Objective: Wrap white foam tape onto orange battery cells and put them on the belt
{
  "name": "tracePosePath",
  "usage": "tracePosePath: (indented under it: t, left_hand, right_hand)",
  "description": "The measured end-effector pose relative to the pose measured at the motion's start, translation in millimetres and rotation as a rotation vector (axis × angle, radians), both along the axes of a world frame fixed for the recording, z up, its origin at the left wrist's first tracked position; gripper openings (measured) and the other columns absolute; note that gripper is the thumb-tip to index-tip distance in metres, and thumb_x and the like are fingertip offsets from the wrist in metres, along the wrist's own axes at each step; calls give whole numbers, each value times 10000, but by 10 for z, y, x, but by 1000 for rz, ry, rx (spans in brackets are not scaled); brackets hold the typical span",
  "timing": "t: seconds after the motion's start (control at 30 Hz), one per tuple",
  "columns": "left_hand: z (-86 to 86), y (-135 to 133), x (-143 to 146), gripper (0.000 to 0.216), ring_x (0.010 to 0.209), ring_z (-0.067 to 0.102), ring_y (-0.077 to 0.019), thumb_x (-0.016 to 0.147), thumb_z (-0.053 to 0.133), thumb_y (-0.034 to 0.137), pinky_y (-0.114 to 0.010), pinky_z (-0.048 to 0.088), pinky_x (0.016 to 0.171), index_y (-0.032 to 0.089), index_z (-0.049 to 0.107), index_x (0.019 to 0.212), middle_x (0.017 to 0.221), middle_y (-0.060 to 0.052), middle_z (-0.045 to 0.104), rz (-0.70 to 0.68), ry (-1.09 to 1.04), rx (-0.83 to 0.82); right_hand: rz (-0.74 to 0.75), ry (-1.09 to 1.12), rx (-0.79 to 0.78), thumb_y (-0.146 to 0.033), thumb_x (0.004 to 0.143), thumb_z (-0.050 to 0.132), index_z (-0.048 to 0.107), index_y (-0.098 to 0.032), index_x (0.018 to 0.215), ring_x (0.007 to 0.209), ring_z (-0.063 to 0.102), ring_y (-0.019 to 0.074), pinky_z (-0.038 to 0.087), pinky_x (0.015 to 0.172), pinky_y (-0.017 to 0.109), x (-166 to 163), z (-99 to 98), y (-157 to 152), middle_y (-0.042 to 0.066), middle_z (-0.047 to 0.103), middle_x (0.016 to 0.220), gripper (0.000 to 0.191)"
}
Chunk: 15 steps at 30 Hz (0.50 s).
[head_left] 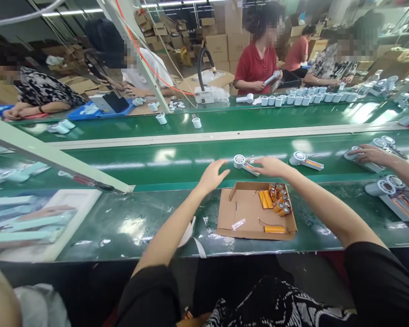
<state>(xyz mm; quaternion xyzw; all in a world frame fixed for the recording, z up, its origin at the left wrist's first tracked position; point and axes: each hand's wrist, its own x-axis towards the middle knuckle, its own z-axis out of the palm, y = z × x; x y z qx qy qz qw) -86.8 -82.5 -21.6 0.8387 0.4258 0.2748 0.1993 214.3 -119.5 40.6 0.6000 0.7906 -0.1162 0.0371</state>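
My left hand (213, 176) reaches over the green belt with thumb and fingers apart and nothing between them. Just right of it lies a white handheld fan (239, 161) with a round head and an open handle showing an orange battery. My right hand (270, 166) has its fingers around the far end of that fan's handle. Below both hands, a shallow cardboard tray (248, 227) sits on the bench. Orange wrapped batteries (280, 200) cluster in its right corner, with a flat one beside them and another (274, 229) near the front edge.
Another handheld fan (298, 158) lies on the belt to the right. A co-worker's hand (375, 155) handles more fans there. At left stand a slanted metal post (54, 154) and a white tray (85, 200) with pale blue parts. Several people work across the belt.
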Motion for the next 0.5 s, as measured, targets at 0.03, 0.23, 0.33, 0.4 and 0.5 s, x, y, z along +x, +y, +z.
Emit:
tracePosePath:
  t: [0.03, 0.23, 0.33, 0.4, 0.5]
  left_hand:
    - [-102, -265, -334, 368, 1337, 689, -274, 1044, 616, 404, -457, 532, 1215, 228, 757, 1335, 1409, -102, 756, -13, -8, 39]
    - [-766, -1821, -1791, 300, 1209, 771, -325, 1011, 654, 350, -479, 686, 984, 325, 800, 1272, 1266, -43, 821, 39, 162, 337]
    - [-945, -2053, -1976, 692, 1241, 764, -327, 989, 639, 304, -447, 699, 933, 381, 511, 1665, 1391, -40, 774, 76, 195, 459]
    - [-991, -2018, -2041, 769, 1236, 758, -345, 968, 644, 302, -456, 691, 913, 367, 445, 1707, 1360, -45, 784, 100, 204, 550]
    - [-1019, -1931, -2174, 530, 1175, 758, -367, 917, 676, 268, -510, 656, 941, 410, 716, 1426, 1243, -41, 810, 72, 304, 726]
  right_hand:
    - [-28, 77, 55, -465, 1112, 525, 736, -222, 1444, 1217, 746, 319, 563, 994, 371, 115, 0, -176, 117, 773, 1381, 462]
    - [-84, 699, 263, -589, 1066, 609, 856, -247, 1043, 911, 806, 282, 624, 827, 375, 476, -269, -1537, 87, 850, 1011, 422]
    - [-68, 916, 302, -632, 1098, 556, 822, -250, 852, 692, 765, 229, 584, 692, 327, 149, -448, -1984, 67, 808, 790, 527]
    - [-48, 1074, 332, -642, 1136, 455, 779, -239, 762, 564, 690, 189, 531, 623, 303, -159, -556, -2083, 49, 744, 656, 639]
    - [45, 1172, 194, -660, 1124, 479, 764, -222, 746, 572, 664, 178, 495, 624, 294, -566, -618, -2063, 49, 722, 632, 645]
